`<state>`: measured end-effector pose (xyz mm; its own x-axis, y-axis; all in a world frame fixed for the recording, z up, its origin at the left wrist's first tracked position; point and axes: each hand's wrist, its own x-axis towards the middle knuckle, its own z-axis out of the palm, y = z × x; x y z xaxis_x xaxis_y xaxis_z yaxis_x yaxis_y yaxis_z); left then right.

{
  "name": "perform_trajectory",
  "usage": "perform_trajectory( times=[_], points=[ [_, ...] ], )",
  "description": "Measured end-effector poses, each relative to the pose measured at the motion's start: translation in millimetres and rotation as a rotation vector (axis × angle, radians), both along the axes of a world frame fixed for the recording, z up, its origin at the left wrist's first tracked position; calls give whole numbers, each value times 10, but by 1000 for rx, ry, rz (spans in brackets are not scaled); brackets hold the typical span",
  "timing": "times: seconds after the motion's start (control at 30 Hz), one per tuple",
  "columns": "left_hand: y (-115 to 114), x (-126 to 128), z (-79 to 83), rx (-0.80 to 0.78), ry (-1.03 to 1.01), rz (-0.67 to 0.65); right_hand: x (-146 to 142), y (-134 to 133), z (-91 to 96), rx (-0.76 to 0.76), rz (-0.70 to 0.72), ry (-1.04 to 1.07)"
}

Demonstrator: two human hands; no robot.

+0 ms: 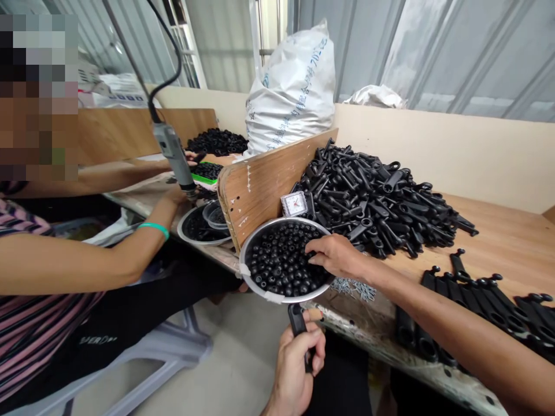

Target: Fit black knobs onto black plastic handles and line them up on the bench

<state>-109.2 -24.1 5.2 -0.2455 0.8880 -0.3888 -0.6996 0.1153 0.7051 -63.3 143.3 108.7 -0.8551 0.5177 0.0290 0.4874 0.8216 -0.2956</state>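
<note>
My left hand (299,358) is closed around a black plastic crank handle (297,321), held upright just below the rim of a metal bowl. One of its fingers has a tan wrapping. The metal bowl (260,292) is filled with small black ball knobs (277,263) with holes in them. My right hand (333,254) reaches over the bowl's right side, fingers bent down among the knobs. Its fingertips are partly hidden, so whatever they pinch cannot be made out. Behind it rises a large heap of black crank handles (368,202).
Crank handles (477,300) lie in rows at the right table edge. Small metal pins (353,288) lie beside the bowl. A wooden divider (269,179) and a small clock (293,204) stand behind. On the left, a co-worker's arm (143,242) is near a hanging power screwdriver (173,156).
</note>
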Motion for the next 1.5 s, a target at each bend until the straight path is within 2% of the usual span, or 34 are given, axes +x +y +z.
perform_trajectory(
  times=[0.07, 0.13, 0.2, 0.27, 0.33, 0.43, 0.53, 0.67, 0.87, 1.07, 1.5],
  points=[
    [-17, 40, 38, 3, 35, -7, 183, -120, 35, -165, -3, 168],
    [-36, 106, 69, 24, 104, -13, 430, -303, 35, -454, -17, 404],
    [-58, 198, 83, 61, 220, -40, 704, -522, -21, -754, -70, 606],
    [-77, 314, 82, 109, 361, -70, 965, -739, -133, -983, -147, 741],
    [-91, 449, 85, 145, 503, -96, 1190, -927, -276, -1134, -198, 858],
    [-95, 666, 115, 197, 662, -153, 1448, -1139, -479, -1253, -255, 1023],
    [-89, 855, 140, 264, 777, -227, 1633, -1284, -618, -1277, -335, 1152],
    [-96, 1012, 117, 245, 943, -271, 1798, -1403, -721, -1190, -479, 1279],
    [-116, 1112, 93, 197, 1086, -266, 1884, -1483, -787, -1181, -519, 1369],
    [-113, 1141, 87, 175, 1132, -227, 1885, -1532, -813, -1176, -575, 1372],
    [-136, 1090, 86, 153, 1189, -276, 1873, -1512, -870, -1120, -600, 1290]
  ],
)
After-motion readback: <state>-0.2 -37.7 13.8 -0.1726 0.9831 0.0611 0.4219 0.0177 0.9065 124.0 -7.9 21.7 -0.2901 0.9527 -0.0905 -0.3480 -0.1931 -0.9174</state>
